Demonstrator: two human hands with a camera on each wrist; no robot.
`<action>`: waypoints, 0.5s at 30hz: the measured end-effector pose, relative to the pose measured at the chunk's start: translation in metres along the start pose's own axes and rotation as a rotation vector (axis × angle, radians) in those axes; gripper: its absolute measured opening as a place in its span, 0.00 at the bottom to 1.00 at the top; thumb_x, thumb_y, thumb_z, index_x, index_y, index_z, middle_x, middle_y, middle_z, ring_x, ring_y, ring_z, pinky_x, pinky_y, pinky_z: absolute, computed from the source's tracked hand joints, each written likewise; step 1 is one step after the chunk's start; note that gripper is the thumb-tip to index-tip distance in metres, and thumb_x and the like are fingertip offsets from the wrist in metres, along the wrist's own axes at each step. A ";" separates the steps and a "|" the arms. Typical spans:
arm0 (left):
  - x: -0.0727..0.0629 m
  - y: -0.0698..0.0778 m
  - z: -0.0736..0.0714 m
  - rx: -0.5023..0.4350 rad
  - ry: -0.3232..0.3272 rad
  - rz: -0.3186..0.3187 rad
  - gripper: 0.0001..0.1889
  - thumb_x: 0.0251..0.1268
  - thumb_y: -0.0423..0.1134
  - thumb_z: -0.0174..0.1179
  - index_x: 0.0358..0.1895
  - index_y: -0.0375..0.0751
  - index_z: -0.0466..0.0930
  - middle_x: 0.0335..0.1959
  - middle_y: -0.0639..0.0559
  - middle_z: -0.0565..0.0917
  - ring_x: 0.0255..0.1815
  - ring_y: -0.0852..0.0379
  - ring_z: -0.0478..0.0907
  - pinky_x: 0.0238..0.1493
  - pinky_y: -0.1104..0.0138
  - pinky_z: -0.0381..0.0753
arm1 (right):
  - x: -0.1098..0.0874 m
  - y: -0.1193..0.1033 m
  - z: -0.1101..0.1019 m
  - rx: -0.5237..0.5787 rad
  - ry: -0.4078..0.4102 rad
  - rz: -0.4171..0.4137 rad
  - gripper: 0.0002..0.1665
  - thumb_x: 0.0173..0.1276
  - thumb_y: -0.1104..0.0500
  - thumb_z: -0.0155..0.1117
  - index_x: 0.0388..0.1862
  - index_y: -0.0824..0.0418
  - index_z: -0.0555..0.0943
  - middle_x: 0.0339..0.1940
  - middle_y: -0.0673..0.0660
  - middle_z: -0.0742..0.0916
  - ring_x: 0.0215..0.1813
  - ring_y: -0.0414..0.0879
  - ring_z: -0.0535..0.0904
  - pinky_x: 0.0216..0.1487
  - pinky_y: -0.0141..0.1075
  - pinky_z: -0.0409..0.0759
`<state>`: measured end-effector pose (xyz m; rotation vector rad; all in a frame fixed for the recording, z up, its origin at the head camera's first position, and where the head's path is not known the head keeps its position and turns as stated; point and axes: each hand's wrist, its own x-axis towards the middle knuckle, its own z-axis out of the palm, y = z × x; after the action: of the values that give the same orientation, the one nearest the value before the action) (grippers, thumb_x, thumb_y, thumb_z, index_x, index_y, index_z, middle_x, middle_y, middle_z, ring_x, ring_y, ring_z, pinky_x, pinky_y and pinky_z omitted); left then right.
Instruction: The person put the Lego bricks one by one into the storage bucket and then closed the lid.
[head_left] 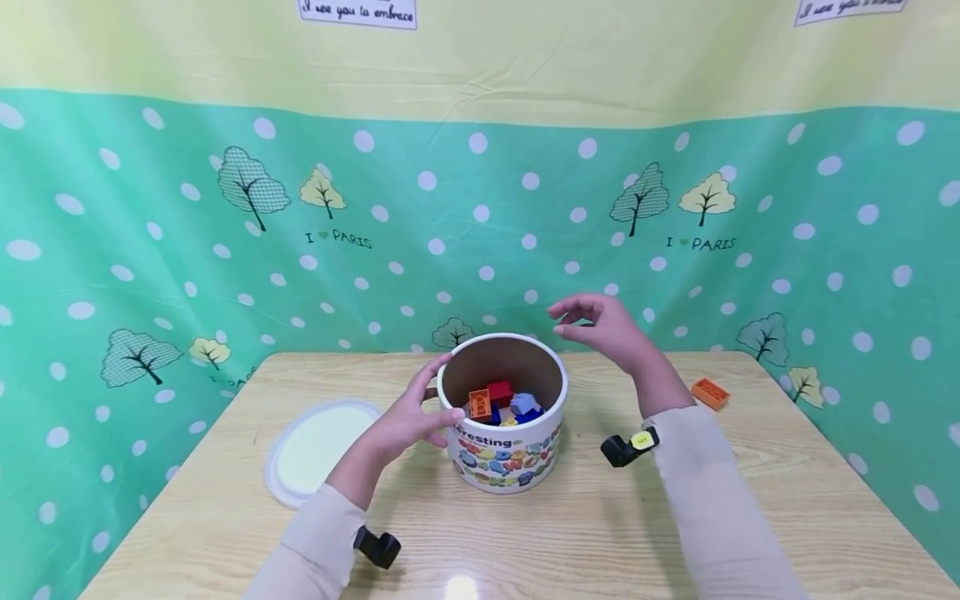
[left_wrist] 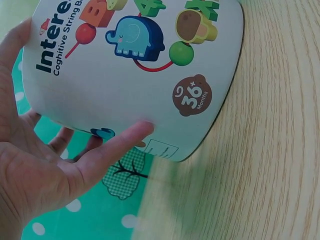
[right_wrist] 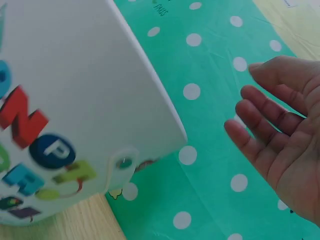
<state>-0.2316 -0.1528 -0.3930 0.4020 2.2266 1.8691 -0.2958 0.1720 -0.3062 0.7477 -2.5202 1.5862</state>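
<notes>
"How far along?"
"Partway, I'd judge: on the worktop (head_left: 615,533), one tub (head_left: 504,465) stands uncovered; one lid (head_left: 322,450) lies left of it, not yet fitted."
"Who's gripping?"
"The left hand (head_left: 405,422) rests spread against the tub; the right hand (head_left: 609,329) hovers beside it, loosely curved, empty."
"Smallest?"
"One orange block (head_left: 710,394) remains outside, right; at least five pieces (head_left: 499,392) sit inside, exact count hidden."

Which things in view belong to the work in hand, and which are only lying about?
Seemingly in use:
printed bucket, touched by the left hand
coloured blocks inside it
right hand, holding nothing

Lying about:
white lid, flat on the table
orange block, perhaps related too
</notes>
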 end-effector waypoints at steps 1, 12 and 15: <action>0.000 0.000 0.000 0.001 -0.001 0.001 0.48 0.54 0.48 0.72 0.74 0.72 0.51 0.76 0.44 0.49 0.71 0.35 0.55 0.37 0.48 0.85 | -0.003 0.001 -0.002 0.007 0.008 0.002 0.18 0.66 0.59 0.68 0.53 0.63 0.81 0.50 0.58 0.83 0.50 0.52 0.77 0.47 0.38 0.81; 0.001 0.001 0.000 -0.012 -0.017 0.013 0.46 0.58 0.41 0.69 0.76 0.69 0.49 0.76 0.44 0.48 0.71 0.35 0.54 0.36 0.47 0.85 | -0.043 0.017 -0.024 0.074 0.160 -0.034 0.19 0.66 0.59 0.68 0.54 0.66 0.80 0.48 0.55 0.84 0.47 0.45 0.79 0.48 0.29 0.80; 0.000 0.000 0.000 -0.014 -0.014 0.009 0.47 0.57 0.42 0.70 0.75 0.70 0.50 0.76 0.44 0.48 0.71 0.34 0.54 0.37 0.46 0.84 | -0.054 0.021 -0.031 0.088 0.168 -0.049 0.20 0.66 0.60 0.68 0.54 0.68 0.79 0.46 0.54 0.84 0.46 0.45 0.80 0.47 0.29 0.80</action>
<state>-0.2318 -0.1522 -0.3927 0.4220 2.2056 1.8789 -0.2639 0.2254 -0.3262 0.6497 -2.3114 1.6771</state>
